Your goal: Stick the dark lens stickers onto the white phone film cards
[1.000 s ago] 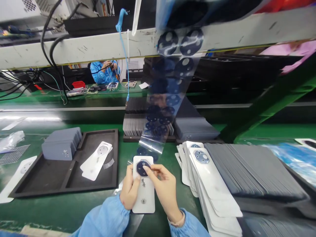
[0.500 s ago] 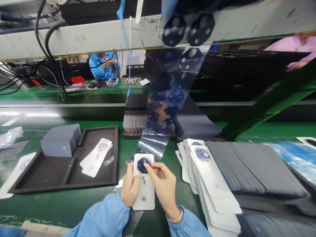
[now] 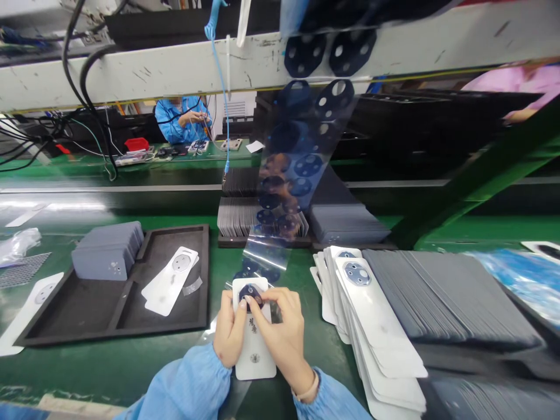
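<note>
A white panel with small dark printing stands out at the lower middle. My left hand grips its left edge, the thumb lying on the front. On the upper part of the panel sits a dark octagonal film piece with round holes. My right hand pinches the right side of this piece, thumb across it; both thumbs are close together there. Behind the panel hangs a clear strip carrying rows of dark octagonal pieces.
A black tray with grey cards and white panels lies left. Stacked white panels and rows of grey sheets stand right. A grey-white beam crosses above. Beyond the bench, a person in blue works.
The panel's top has tipped slightly left and down. My right hand has shifted left, its thumb further over the dark piece. My left thumb has moved up to the piece.
</note>
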`<state>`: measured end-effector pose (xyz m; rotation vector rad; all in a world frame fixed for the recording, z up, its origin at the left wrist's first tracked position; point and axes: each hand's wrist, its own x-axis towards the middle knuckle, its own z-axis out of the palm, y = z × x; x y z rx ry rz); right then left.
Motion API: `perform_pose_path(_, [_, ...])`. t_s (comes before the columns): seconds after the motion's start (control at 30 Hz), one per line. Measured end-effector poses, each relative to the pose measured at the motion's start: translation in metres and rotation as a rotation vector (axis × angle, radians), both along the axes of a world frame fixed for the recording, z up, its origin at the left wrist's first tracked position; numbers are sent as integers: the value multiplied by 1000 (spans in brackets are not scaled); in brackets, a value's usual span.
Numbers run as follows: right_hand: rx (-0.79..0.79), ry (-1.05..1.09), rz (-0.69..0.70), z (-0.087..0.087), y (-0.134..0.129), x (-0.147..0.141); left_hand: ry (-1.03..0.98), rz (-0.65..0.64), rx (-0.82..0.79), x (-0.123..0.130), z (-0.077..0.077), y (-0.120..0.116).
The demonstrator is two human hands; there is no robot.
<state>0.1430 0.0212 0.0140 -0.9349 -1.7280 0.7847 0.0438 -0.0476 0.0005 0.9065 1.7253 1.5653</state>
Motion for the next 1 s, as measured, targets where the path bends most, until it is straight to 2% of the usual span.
perform_pose_path(0.1, [-50, 15, -82, -1, 6, 2, -8, -6, -8, 2, 0, 0])
perform_pose_path(0.17, [-158, 53, -46, -2, 10, 2, 1, -14, -5, 3, 1, 0])
perform_pose_path(0.27, [-374, 62, 160, -2, 13, 2, 29, -57, -35, 5, 1, 0])
perform_pose_path(0.33, [-465, 97, 241, 0, 14, 3, -3, -94, -64, 5, 0, 1])
perform_pose_path(0.43, [-483, 158, 267, 4, 17, 5, -148, -114, -56, 6, 1, 2])
perform_pose_path(0.5, [-498, 187, 333, 6, 20, 9, -251, -115, -32, 7, 2, 2])
perform_pose_path(0.63, [-675, 282, 625, 6, 25, 16, -344, -49, 0, 7, 3, 4])
perform_pose_path(0.7, [-701, 295, 719, 3, 24, 16, -346, 0, -16, 4, 1, 5])
perform_pose_path(0.77, [-651, 267, 716, 0, 20, 14, -301, 34, -46, -1, -1, 6])
perform_pose_path(0.83, [-553, 204, 594, -3, 11, 12, -223, 55, -63, -5, -1, 6])
perform_pose_path(0.93, [-266, -36, 332, -8, -9, 9, -153, 100, -34, -10, 1, 5])
perform_pose_path(1.0, [-34, -256, 250, -11, -23, 7, -141, 120, -20, -11, 3, 5])
